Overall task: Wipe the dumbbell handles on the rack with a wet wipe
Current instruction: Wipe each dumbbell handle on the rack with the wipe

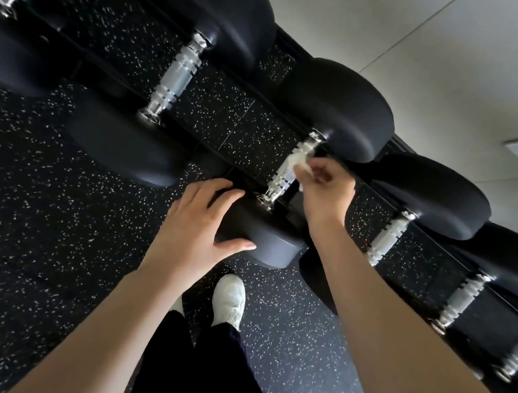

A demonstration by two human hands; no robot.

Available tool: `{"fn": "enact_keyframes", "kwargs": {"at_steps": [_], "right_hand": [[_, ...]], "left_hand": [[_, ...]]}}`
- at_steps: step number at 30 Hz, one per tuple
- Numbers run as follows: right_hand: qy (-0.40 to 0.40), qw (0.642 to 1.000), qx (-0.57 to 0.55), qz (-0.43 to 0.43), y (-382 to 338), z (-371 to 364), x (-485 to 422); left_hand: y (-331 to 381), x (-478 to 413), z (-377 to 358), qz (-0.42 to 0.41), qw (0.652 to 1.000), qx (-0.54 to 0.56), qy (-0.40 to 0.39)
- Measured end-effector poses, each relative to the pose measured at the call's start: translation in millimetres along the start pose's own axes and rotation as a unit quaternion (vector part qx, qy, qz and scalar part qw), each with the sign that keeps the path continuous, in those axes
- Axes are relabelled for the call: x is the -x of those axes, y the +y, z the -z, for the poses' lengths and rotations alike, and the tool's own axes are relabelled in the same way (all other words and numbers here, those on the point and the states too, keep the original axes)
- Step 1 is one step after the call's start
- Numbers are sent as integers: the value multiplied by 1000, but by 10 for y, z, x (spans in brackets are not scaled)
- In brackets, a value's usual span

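Head view puts you mid-wipe on one dumbbell. Your right hand [325, 191] pinches a crumpled white wet wipe [299, 159] between thumb and curled fingers and holds it against the knurled chrome handle [281, 177], towards that handle's far end. Your left hand [195, 223] lies spread over the near black rubber dumbbell head [269, 240], fingers nearly straight and thumb along its near edge; it seems to be steadying the weight rather than gripping it. The stretch of chrome between the wipe and your left hand looks like the part not yet covered, so the next move probably calls for drawing the wipe back along the bar towards your left fingertips, then rolling it round the underside. Room is tight here. The far black dumbbell head [338, 111] sits just beyond your right knuckles, and the near head closes off the other end, so the stroke can only run between the two. To the right of your right wrist the next chrome handle [387, 241] lies uncovered, with further ones beyond it; another chrome handle [177, 72] lies beyond and to the left of your left hand. Behind your left hand the black speckled rubber floor [22, 192] gives your arms room to draw back.
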State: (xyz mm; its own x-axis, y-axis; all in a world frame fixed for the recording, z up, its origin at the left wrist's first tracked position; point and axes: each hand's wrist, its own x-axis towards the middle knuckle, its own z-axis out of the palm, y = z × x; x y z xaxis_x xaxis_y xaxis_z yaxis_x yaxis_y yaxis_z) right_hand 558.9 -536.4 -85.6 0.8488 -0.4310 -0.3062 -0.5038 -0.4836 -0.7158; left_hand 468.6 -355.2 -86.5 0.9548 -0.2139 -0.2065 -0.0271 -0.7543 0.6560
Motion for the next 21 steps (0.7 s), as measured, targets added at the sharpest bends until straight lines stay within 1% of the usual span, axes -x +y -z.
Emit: {"fn": "enact_keyframes", "kwargs": {"at_steps": [3, 4, 6, 9, 11, 13, 15, 18, 21], "right_hand": [[-105, 992, 66, 11, 167, 25, 152], [-128, 989, 75, 13, 203, 21, 196], [-148, 986, 77, 18, 232, 13, 248], [-139, 988, 71, 15, 246, 16, 250], [-114, 992, 54, -5, 265, 15, 273], [-75, 996, 4, -48, 294, 1, 297], [-50, 992, -56, -99, 327, -18, 290], [-55, 978, -138, -146, 332, -19, 229], [-52, 966, -195, -163, 260, -5, 109]], "left_hand": [[-8, -4, -12, 3, 1000, 5, 3], [-5, -6, -13, 4, 1000, 8, 5], [-3, -7, -11, 6, 1000, 16, 9], [11, -1, -9, 8, 1000, 24, 11], [19, 7, -13, 9, 1000, 25, 14], [19, 13, -18, 8, 1000, 21, 16], [9, 12, -24, 7, 1000, 22, 13], [-11, 14, -29, 4, 1000, 20, 12], [-17, 14, -35, 7, 1000, 19, 13]]}}
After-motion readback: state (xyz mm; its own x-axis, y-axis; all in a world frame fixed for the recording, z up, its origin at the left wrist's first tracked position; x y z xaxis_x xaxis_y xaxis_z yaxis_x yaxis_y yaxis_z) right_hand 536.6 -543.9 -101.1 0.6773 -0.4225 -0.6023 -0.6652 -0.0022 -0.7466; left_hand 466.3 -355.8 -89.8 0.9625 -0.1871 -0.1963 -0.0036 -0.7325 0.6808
